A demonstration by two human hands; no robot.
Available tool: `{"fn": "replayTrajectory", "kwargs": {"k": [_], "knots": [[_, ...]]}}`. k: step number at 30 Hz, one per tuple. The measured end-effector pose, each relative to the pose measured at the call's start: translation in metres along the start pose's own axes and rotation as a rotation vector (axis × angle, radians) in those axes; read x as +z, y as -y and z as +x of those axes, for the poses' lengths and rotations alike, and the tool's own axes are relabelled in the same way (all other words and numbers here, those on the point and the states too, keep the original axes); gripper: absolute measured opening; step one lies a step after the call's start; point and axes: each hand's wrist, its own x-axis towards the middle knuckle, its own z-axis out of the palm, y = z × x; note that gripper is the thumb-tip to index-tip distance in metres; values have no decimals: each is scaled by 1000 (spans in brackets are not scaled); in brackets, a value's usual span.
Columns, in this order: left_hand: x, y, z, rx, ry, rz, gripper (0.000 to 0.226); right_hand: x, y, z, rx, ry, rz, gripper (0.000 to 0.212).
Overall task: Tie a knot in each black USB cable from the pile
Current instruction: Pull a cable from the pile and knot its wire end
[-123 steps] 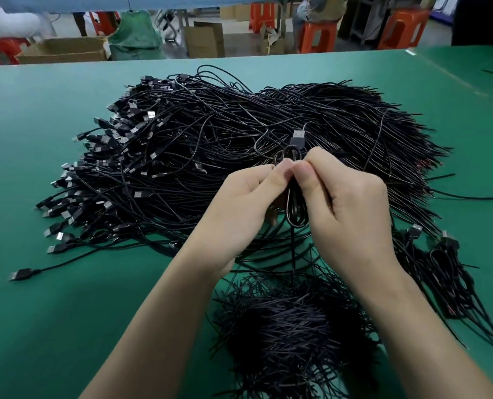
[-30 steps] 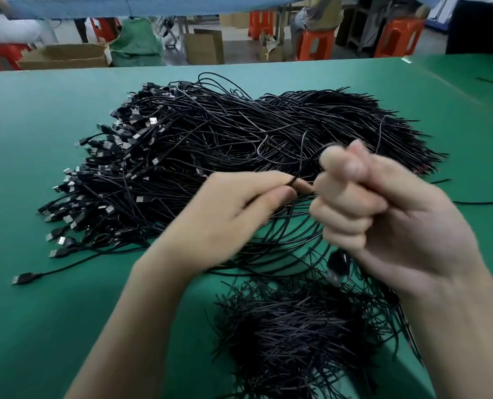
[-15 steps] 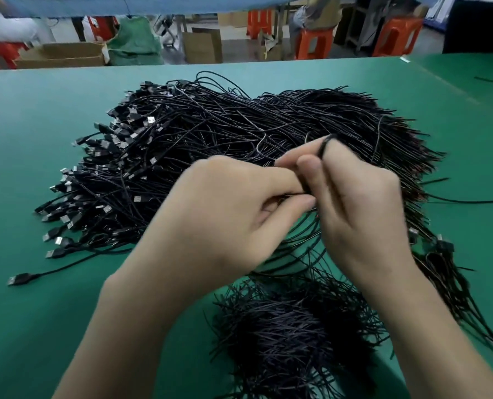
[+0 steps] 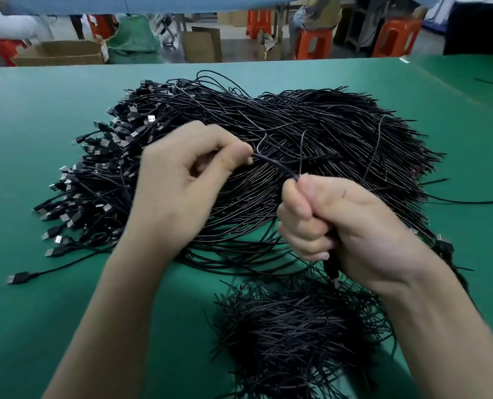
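A big pile of black USB cables (image 4: 311, 133) covers the middle of the green table (image 4: 38, 139), plugs fanned out on its left side. Above the pile I hold one black cable (image 4: 274, 161) stretched between my hands. My left hand (image 4: 187, 180) pinches one end between thumb and fingers. My right hand (image 4: 340, 220) is a fist around the rest of the cable; its plug (image 4: 333, 270) sticks out below the fist. A short free loop rises above the fist.
A smaller heap of black cables (image 4: 291, 332) lies near the front edge, under my right forearm. More cables trail at the right edge (image 4: 446, 249). One lone plug (image 4: 18, 277) lies at the left. Beyond the table stand cardboard boxes (image 4: 58, 53) and orange stools (image 4: 395, 36).
My hands have drawn apart: the left moved up and left, the right down and right into a fist. The cable between them is now stretched out.
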Motion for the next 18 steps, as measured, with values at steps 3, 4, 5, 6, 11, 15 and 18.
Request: {"fn": "replayTrajectory", "kwargs": {"k": [3,4,5,6,11,15,18], "knots": [[20,0,-5,-24,137,-29,19,2,7,2,-99,-24,277,31],[28,-2,-7,-22,206,-45,21,2,8,4,-146,-64,344,31],[35,-6,-9,-25,275,-60,23,2,8,5,-198,-124,384,31],[41,-9,-10,-36,337,-67,23,2,8,7,-253,-197,391,30],[54,-18,-16,-33,469,3,26,-9,6,6,-487,-437,-24,32],[41,-26,-10,27,436,83,28,-13,1,3,-503,-606,-703,29],[20,-25,-5,74,309,70,20,-18,-3,0,-380,-656,-1063,27]]}}
